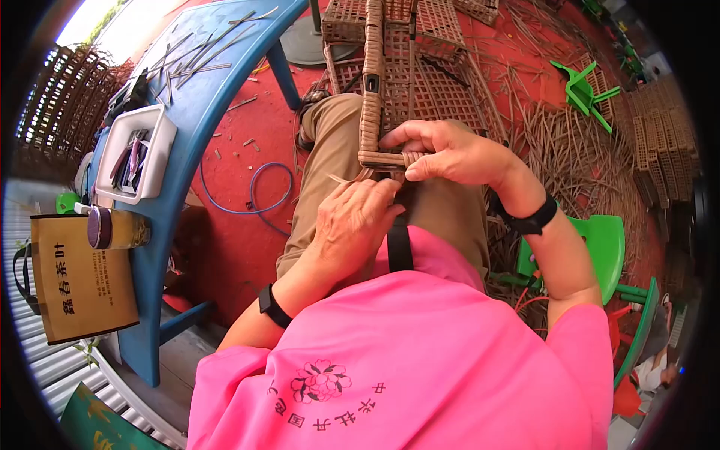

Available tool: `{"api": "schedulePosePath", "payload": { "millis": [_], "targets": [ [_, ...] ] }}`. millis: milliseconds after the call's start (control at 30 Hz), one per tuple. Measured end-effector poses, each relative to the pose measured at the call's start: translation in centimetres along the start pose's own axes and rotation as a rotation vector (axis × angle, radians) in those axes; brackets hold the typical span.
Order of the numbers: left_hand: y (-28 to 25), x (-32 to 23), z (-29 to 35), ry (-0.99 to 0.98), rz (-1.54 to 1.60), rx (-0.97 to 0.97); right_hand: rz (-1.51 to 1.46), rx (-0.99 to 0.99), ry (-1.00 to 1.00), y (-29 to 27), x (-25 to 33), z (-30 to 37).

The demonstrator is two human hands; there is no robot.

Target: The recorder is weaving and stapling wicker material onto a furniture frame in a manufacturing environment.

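Head: wicker frame [370,112] lengthwise forward; right fingers [414,133] grip it; left fingers [373,193]: hold unclear.

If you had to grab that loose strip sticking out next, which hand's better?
Probably the left hand: it's right beside the loose strip. The right hand is farther away and seems busy, with thumb and fingers around the wrapped frame's short bar.
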State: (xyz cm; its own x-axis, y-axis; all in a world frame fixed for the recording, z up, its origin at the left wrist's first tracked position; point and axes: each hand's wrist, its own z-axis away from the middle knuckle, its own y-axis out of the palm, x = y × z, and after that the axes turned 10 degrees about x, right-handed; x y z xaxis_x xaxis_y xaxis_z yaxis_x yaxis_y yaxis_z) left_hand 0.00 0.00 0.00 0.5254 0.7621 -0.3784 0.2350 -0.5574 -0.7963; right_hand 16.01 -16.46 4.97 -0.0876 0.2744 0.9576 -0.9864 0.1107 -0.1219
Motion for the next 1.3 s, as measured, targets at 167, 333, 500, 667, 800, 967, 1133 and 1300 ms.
{"api": "schedulePosePath", "payload": {
  "millis": [167, 333, 500, 667, 800, 967, 1133, 1300],
  "targets": [
    [0.5, -2.1, 0.2, -0.320, 0.023, -0.042, -0.353, 0.093, 0.074, 0.1, 0.5, 0.6],
    [1.0, -2.3, -0.5, -0.374, 0.243, -0.092, -0.296, 0.053, 0.098, 0.1, 0.3, 0.5],
    [0.0, -2.6, -0.6, -0.576, 0.630, 0.073, -0.257, 0.043, 0.110, 0.1, -0.2, 0.2],
    [-1.2, -3.3, -0.2, -0.598, 0.759, 0.024, -0.264, -0.024, 0.082, 0.6, 0.0, 0.5],
    [-0.7, -3.6, 0.0, -0.558, 1.098, -0.231, -0.331, -0.061, 0.052, 0.7, 0.0, 0.3],
    [-0.2, -1.1, -0.2, -0.104, 0.465, -0.137, -0.263, -0.010, 0.081, 0.5, 0.0, 0.0],
    [1.1, -1.0, -0.3, -0.174, 0.495, -0.178, -0.280, -0.031, 0.079, 0.5, -0.1, 0.0],
    [2.3, -2.6, 0.5, -0.628, 1.361, -0.255, -0.289, -0.003, 0.089, 0.5, -0.2, 0.1]
  ]
}}
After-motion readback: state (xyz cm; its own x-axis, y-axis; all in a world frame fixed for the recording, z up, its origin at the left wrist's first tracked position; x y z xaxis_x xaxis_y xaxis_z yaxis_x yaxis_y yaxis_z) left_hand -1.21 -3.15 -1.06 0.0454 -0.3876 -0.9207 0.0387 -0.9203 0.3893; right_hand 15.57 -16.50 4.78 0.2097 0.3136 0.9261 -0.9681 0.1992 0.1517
